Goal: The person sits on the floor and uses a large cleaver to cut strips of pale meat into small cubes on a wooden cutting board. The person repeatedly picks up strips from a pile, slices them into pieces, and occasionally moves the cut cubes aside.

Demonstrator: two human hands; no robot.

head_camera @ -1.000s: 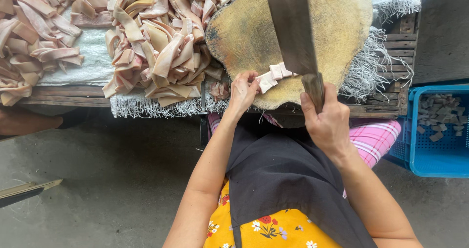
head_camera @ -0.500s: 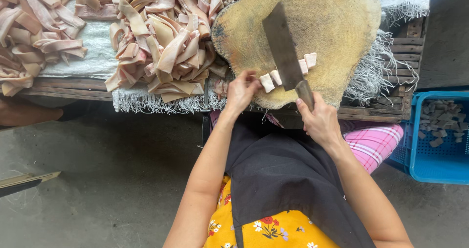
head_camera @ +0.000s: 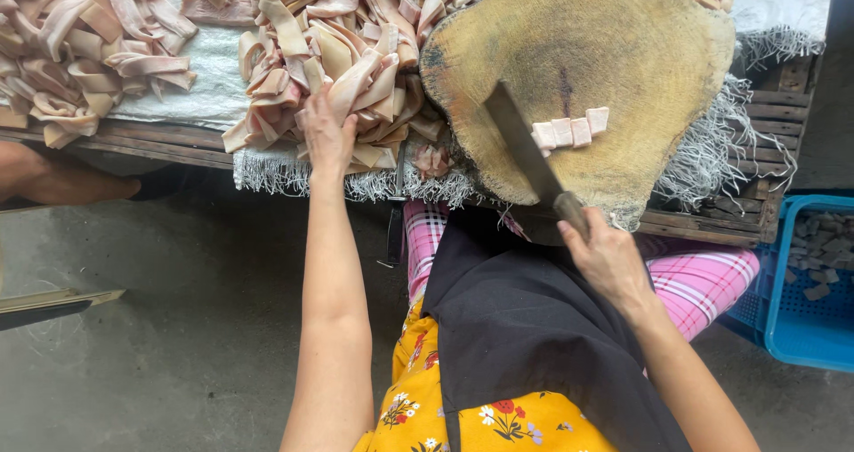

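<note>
The round wooden chopping block (head_camera: 614,69) is filling the upper right of the bench, its near rim hanging over the slatted wooden bench (head_camera: 738,221); a white woven sheet (head_camera: 196,78) with a frayed fringe is lying under it and running left. Beside the block, a large heap of pale skin strips (head_camera: 338,52) is spreading over the sheet, with a second heap (head_camera: 80,52) lying further left; open grey floor is lying below the bench edge on the left, and a blue crate (head_camera: 809,318) is standing low at the right, just off the bench corner.

The left arm is stretching straight forward, and the left hand (head_camera: 327,136) is lying palm down on the near edge of the large heap, fingers curling loosely over a strip; whether it is gripping one firmly cannot be told. The right hand (head_camera: 605,256) is closing tightly around the handle of a cleaver (head_camera: 525,149), wrist low by the block's near rim; the blade is slanting up and left across the block. Four small cut pieces (head_camera: 569,132) are lying in a row just right of the blade.
</note>
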